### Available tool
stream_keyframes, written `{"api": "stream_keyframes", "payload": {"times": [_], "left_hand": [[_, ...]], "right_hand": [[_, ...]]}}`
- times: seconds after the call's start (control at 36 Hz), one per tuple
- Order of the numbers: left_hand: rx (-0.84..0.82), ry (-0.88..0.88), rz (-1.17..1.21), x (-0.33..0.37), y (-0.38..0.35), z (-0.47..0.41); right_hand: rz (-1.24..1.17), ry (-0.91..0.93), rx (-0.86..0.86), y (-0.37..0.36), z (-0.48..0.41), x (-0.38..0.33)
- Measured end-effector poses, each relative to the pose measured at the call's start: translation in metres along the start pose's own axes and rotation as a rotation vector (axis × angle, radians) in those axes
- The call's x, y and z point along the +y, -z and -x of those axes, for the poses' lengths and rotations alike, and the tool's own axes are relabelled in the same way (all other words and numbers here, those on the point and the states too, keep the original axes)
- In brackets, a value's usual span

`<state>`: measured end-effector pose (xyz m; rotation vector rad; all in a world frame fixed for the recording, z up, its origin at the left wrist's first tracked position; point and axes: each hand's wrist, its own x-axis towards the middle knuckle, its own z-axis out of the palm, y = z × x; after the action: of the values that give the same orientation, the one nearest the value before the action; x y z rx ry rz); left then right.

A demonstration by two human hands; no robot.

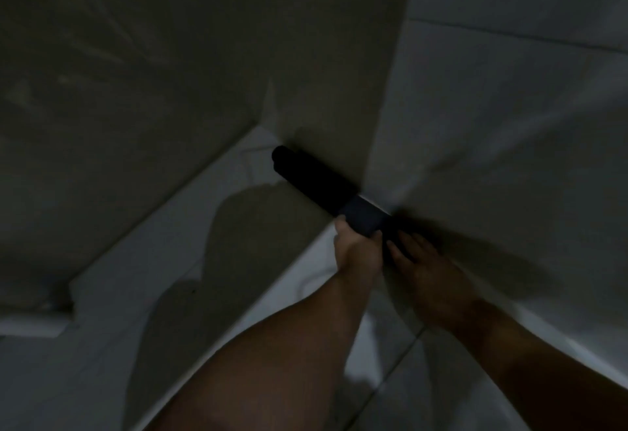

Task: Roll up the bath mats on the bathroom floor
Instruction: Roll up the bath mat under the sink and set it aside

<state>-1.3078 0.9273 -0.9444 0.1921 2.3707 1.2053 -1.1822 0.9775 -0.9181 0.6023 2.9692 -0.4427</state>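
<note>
A dark rolled bath mat [316, 177] lies along the foot of a wall, reaching from the upper left down to my hands. My left hand [356, 249] is closed around the near end of the roll. My right hand [421, 260] lies flat with fingers spread on the roll's shadowed near end, just right of the left hand. The scene is dim and blurred, so the mat's near end is hard to make out.
A wall corner [380, 118] rises right behind the roll, with a pale tiled wall [509, 107] to the right. The light tiled floor [163, 260] stretches to the left, crossed by my shadow. A low white ledge [34, 325] sits at the far left.
</note>
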Motion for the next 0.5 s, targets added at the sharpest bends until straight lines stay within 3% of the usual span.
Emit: {"api": "stream_keyframes", "payload": {"times": [0.11,0.17,0.33,0.44,0.5], "left_hand": [[-0.066,-0.019,0.039,-0.010,-0.004,0.000],[-0.105,0.010,0.191,-0.007,-0.002,-0.003],[-0.073,0.137,0.361,0.003,-0.010,-0.006],[-0.041,-0.007,0.352,0.010,-0.004,-0.017],[-0.029,-0.065,0.207,0.010,0.002,-0.021]], "right_hand": [[0.068,0.076,-0.020,-0.007,0.008,0.008],[0.083,0.014,-0.102,-0.009,0.009,0.015],[0.040,-0.054,-0.078,-0.008,-0.001,0.005],[-0.020,-0.052,-0.038,-0.010,-0.016,0.014],[-0.001,-0.052,-0.090,-0.011,-0.023,0.014]]}}
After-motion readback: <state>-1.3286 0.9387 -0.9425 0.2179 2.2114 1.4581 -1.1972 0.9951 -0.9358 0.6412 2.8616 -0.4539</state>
